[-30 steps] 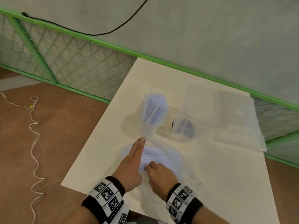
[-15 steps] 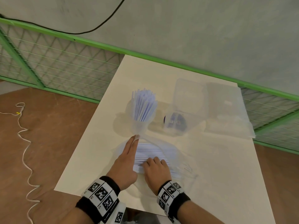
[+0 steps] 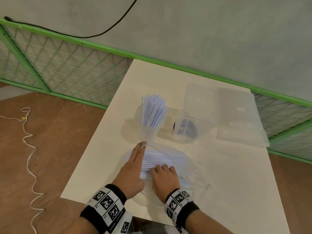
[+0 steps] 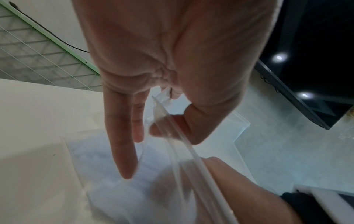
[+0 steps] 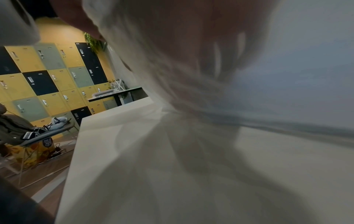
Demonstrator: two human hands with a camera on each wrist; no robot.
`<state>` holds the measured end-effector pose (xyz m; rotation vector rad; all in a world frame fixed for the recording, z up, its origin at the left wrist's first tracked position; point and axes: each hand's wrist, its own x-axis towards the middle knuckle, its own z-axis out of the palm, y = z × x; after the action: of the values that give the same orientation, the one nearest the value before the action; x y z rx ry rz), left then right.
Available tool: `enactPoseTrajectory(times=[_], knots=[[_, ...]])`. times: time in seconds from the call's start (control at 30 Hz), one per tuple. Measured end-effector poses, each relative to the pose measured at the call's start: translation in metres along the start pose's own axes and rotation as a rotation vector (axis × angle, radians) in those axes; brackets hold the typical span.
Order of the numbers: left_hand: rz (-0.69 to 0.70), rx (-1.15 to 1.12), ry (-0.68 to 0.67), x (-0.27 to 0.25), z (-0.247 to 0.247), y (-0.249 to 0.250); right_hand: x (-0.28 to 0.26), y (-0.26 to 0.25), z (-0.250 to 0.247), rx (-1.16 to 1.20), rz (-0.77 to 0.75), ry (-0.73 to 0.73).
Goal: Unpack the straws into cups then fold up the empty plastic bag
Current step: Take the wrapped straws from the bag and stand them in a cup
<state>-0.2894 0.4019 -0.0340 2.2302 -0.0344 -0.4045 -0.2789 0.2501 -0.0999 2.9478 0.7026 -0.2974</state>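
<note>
A clear cup (image 3: pixel 150 130) stands mid-table with several pale blue straws (image 3: pixel 154 110) upright in it. Just in front lies the clear plastic bag (image 3: pixel 190 168) with more straws (image 3: pixel 158 159) lying flat inside. My left hand (image 3: pixel 141 147) pinches the bag's rim (image 4: pixel 162 115) between thumb and forefinger and holds the mouth up, with the other fingers straight. My right hand (image 3: pixel 163 170) reaches into the bag, its fingers curled over the straws. In the right wrist view the bag (image 5: pixel 191 136) is a blur of plastic.
A clear plastic box (image 3: pixel 199 105) with its lid up and a dark blue item inside stands right of the cup. A flat clear bag (image 3: pixel 239 119) lies at the far right. The white table (image 3: pixel 236 191) ends by my wrists. A white cord (image 3: pixel 28 149) trails across the floor on the left.
The head view has shifted a little. My left hand keeps its hold on the bag's rim, and my right hand has edged slightly further in over the straws.
</note>
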Motion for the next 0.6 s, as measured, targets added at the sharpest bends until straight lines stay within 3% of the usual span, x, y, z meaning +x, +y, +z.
enactPoseTrajectory(times=[0.3,0.43,0.6], knots=[[-0.003,0.007,-0.019,0.0,-0.001,0.002,0.007,-0.002,-0.015,-0.036,-0.021,-0.217],[-0.004,-0.003,-0.025,0.0,-0.001,0.003,0.008,-0.001,-0.015,-0.056,-0.059,-0.215],[-0.012,-0.001,-0.016,0.002,-0.004,0.0,0.004,0.012,-0.02,0.218,0.022,-0.174]])
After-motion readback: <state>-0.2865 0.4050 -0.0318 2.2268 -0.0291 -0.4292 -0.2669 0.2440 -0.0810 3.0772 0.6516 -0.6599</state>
